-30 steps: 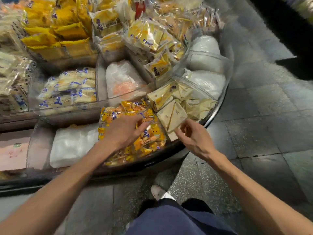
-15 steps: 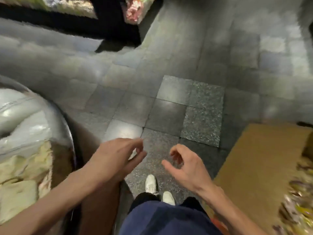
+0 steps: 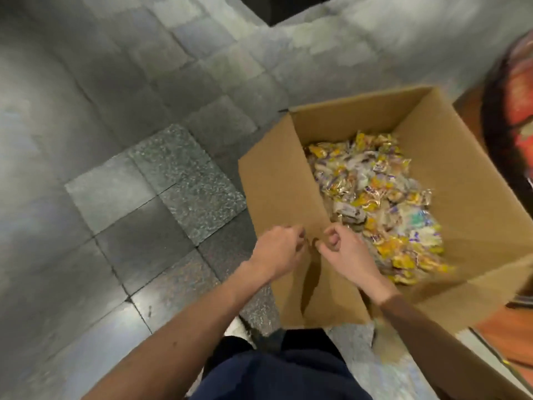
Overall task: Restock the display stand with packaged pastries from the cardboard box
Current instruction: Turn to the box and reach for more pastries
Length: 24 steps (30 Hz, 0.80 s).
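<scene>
- Left hand [image 3: 278,251], right hand [image 3: 344,255] above left side of cardboard box [image 3: 467,174], fingers [image 3: 331,237] curled, gripping nothing
- Packaged pastries [image 3: 375,197] heaped inside, just right of fingers, untouched

Left hand [image 3: 277,251] and right hand [image 3: 347,255], forearms bare along their whole visible length, dark navy garment [image 3: 288,376] at the waist, white shoe toe [image 3: 234,328] beneath.

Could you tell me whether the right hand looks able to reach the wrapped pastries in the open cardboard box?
Probably yes: the right hand hangs empty over the near edge of the open brown cardboard box, and nothing covers the yellow-and-white wrapped pastries just beyond it.
</scene>
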Each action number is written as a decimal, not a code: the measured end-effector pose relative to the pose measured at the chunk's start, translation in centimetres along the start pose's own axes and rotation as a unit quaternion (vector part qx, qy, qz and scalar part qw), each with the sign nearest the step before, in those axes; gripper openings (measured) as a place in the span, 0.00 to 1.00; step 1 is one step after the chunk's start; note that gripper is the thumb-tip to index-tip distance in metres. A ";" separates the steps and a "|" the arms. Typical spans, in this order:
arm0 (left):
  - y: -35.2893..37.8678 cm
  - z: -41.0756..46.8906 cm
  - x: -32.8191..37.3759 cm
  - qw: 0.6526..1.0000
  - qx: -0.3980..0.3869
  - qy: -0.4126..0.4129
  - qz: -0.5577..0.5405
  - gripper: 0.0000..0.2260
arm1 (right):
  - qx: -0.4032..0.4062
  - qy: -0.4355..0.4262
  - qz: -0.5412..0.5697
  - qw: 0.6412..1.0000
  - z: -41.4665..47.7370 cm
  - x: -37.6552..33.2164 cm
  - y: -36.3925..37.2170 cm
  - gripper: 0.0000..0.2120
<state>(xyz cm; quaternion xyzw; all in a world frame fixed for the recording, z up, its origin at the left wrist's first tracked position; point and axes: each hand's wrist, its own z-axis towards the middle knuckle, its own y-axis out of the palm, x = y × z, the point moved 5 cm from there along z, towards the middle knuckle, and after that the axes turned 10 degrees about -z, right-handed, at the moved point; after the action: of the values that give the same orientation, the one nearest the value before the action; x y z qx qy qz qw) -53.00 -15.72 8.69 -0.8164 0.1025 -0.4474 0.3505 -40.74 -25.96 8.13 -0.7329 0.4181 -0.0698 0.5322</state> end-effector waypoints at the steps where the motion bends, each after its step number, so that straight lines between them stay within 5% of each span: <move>1: 0.8 1.8 0.7 1.000 -0.012 0.002 0.003 0.10 | 0.004 0.022 -0.003 1.000 0.6 1.6 -0.6 0.10; 5: 2.8 9.5 4.3 1.000 -0.022 0.001 -0.010 0.09 | -0.012 0.088 -0.018 0.996 5.2 9.2 -2.6 0.13; 8: 3.8 14.6 6.1 0.998 0.044 -0.038 0.004 0.08 | -0.025 0.126 0.005 0.992 9.9 15.2 -3.5 0.20; 10: 3.7 18.1 6.3 0.990 0.085 -0.080 0.075 0.09 | -0.012 0.141 0.026 0.990 13.8 18.5 -4.0 0.28; 14: 5.3 23.7 7.2 0.961 -0.029 -0.117 0.247 0.07 | -0.029 0.229 0.099 0.968 20.0 24.5 -3.6 0.46; 18: 8.1 29.3 7.2 0.971 -0.047 -0.156 0.177 0.16 | -0.033 0.295 0.176 0.939 24.4 29.4 -1.3 0.71; 24: 13.7 34.7 3.3 0.975 0.021 -0.216 0.046 0.39 | -0.029 0.285 0.190 0.939 26.7 29.7 -0.4 0.58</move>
<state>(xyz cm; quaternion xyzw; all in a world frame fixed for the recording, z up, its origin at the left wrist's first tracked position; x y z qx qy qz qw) -21.24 -10.69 -10.55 -0.8802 0.0527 -0.2463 0.4022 -6.86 -27.08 -13.08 -0.6043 0.6855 -0.1614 0.3726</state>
